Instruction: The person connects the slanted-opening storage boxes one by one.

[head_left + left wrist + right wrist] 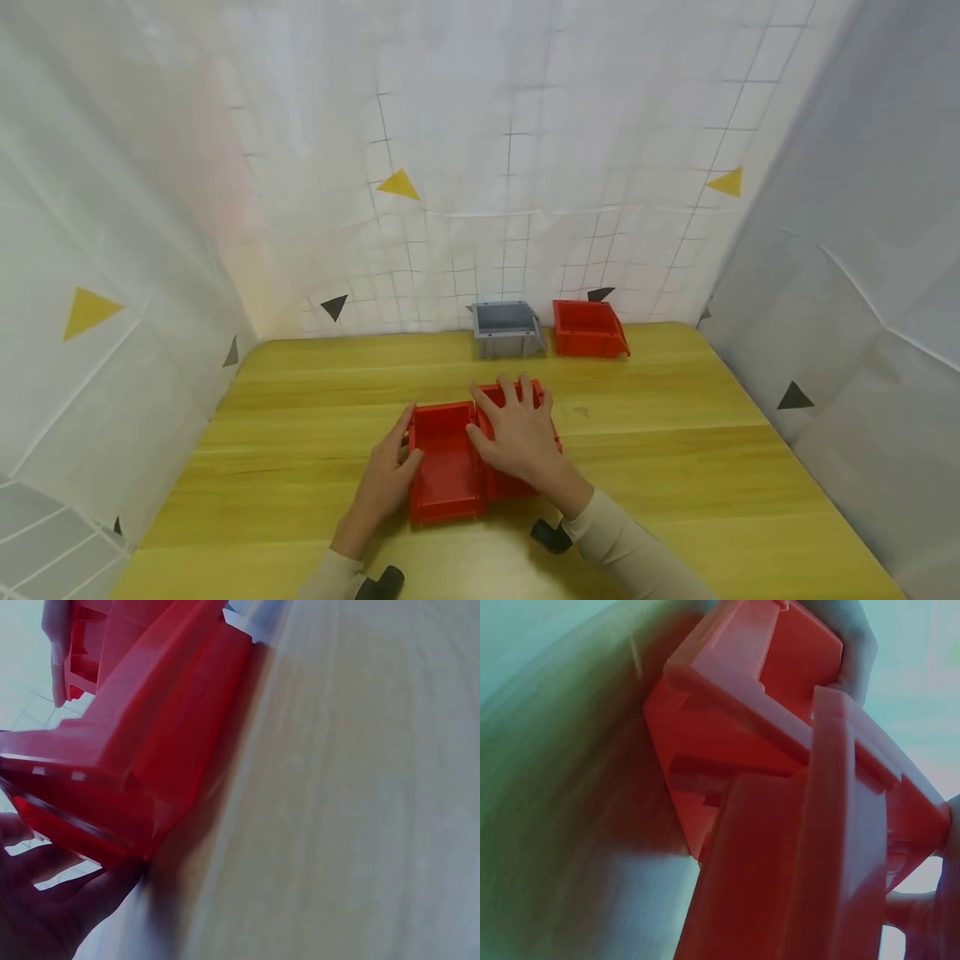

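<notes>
Two red plastic storage bins stand side by side on the table in the head view. My left hand [386, 479] grips the left red bin [447, 467] by its outer left wall, thumb at the rim and fingers along the outside. In the left wrist view its fingers [97, 896] curve against the bin's end. Over the right red bin [510, 486] spreads my right hand [519, 433], holding it with fingertips at the far rim and the thumb near the adjoining walls. Much of that bin is hidden beneath the hand. In the right wrist view the two bins [780, 855] overlap.
At the back of the wooden table [300, 450] stand a grey bin [510, 343] and another red bin [591, 342], near each other. White sheeting [465, 125] with yellow and black triangles surrounds the table at the back and sides.
</notes>
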Available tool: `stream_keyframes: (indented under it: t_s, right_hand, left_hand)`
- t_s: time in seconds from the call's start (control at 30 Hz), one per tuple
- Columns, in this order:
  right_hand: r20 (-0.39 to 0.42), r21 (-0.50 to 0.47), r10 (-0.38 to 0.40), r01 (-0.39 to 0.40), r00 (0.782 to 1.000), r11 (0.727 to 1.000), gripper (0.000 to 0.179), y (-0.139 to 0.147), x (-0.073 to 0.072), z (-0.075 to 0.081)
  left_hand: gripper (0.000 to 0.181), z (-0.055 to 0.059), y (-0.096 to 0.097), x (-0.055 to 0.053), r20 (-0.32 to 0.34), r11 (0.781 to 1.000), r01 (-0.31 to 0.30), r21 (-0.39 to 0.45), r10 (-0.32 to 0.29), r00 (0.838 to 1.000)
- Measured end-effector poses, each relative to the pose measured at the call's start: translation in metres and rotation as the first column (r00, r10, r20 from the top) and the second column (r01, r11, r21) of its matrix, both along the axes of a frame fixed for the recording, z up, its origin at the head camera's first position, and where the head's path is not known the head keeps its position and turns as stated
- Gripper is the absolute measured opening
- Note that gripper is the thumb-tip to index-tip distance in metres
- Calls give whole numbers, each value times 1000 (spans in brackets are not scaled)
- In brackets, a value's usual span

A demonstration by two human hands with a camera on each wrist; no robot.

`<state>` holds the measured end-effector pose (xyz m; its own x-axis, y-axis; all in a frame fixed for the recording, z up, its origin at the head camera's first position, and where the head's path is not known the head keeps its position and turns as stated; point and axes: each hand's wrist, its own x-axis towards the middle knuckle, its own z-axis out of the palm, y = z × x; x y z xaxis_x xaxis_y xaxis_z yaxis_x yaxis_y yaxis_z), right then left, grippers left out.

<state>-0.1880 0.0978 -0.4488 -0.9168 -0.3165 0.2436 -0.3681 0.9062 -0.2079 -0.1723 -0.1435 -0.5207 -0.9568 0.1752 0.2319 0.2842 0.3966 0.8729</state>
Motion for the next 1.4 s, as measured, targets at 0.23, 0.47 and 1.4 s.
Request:
stream_keyframes:
  t_s: [0.23, 0.47, 1.4]
  right_hand:
    - [27, 7, -20, 19, 999, 1000, 70, -4, -1, 6]
    - [148, -58, 16, -8, 989, 998, 86, -34, -13, 14]
    - [173, 47, -23, 15, 985, 999, 88, -54, -27, -4]
  left_hand:
    - [73, 0, 1, -3, -11, 1000, 12, 1, -12, 1000]
    - [73, -2, 0, -1, -18, 1000, -3, -9, 3, 1000]
    - [72, 2, 1, 2, -7, 999, -25, -28, 25, 1000]
